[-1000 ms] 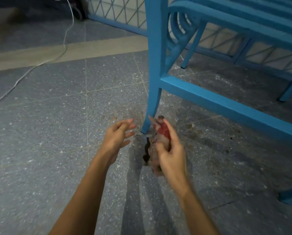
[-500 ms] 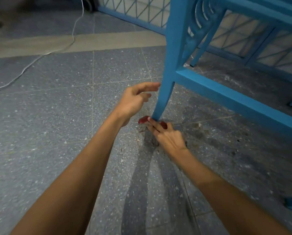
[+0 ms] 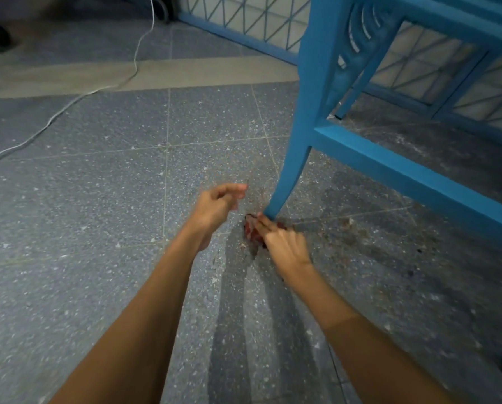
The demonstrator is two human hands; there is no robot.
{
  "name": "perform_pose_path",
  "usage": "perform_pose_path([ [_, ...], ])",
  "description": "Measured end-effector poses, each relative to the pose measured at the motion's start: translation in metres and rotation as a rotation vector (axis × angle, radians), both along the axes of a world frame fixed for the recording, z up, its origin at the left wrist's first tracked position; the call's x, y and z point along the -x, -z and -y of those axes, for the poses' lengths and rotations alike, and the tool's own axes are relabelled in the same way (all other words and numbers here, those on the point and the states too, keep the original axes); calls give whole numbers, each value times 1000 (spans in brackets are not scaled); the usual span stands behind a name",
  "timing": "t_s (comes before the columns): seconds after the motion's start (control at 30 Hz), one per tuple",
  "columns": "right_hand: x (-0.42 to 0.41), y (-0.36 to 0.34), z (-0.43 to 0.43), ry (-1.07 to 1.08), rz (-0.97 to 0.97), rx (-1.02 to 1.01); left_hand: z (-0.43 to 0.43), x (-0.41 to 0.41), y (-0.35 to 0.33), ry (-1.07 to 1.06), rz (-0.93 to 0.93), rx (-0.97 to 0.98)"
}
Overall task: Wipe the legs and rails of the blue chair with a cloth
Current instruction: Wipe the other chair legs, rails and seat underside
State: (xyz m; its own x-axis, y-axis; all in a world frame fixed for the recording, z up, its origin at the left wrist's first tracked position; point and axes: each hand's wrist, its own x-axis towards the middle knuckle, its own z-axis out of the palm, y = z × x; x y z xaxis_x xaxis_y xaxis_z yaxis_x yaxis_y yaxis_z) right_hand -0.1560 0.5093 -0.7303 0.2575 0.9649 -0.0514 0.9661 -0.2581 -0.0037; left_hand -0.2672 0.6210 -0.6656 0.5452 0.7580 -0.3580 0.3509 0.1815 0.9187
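Blue paint covers the chair leg (image 3: 294, 167), which tapers down to a narrow foot on the speckled floor (image 3: 98, 228); take that foot as the landmark. A red cloth (image 3: 252, 230) lies bunched right at the base of the foot, on its near-left side, pressed there by the right hand (image 3: 283, 246). That grip is closed on the cloth, fingers folded over it, two fingertips (image 3: 260, 218) stretched forward and touching the leg just above the floor. Most of the cloth is hidden beneath the hand.

The left hand (image 3: 214, 211) hovers just left of the foot, apart from it, its grip loosely open with fingers half curled and nothing in it.

The step in hand looks like wiping the lowest part of this leg. To do it well, I would wrap the cloth around the foot rather than dab one face, then draw it upward along the curve toward the joint where the lower rail (image 3: 412, 176) meets the leg, turning the wrist so that the far side gets reached too. The free hand could steady the leg higher up. Grit on the floor around the foot may foul the cloth, so keep it lifted off the tiles. The rail running right from the leg, and the other legs, appear yet to be wiped.
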Motion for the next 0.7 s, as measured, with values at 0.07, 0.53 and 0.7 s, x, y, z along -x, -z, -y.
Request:
perform_pose_path([
  [0.07,8,-14,0,138,-209,-107,10,8,8,-14,-64,97],
  [0.53,-8,-161,123,815,-1339,-650,18,-30,-57,-123,284,492],
  [0.7,-33,-196,207,1252,-1483,-1404,5,-47,-103,-7,305,218],
])
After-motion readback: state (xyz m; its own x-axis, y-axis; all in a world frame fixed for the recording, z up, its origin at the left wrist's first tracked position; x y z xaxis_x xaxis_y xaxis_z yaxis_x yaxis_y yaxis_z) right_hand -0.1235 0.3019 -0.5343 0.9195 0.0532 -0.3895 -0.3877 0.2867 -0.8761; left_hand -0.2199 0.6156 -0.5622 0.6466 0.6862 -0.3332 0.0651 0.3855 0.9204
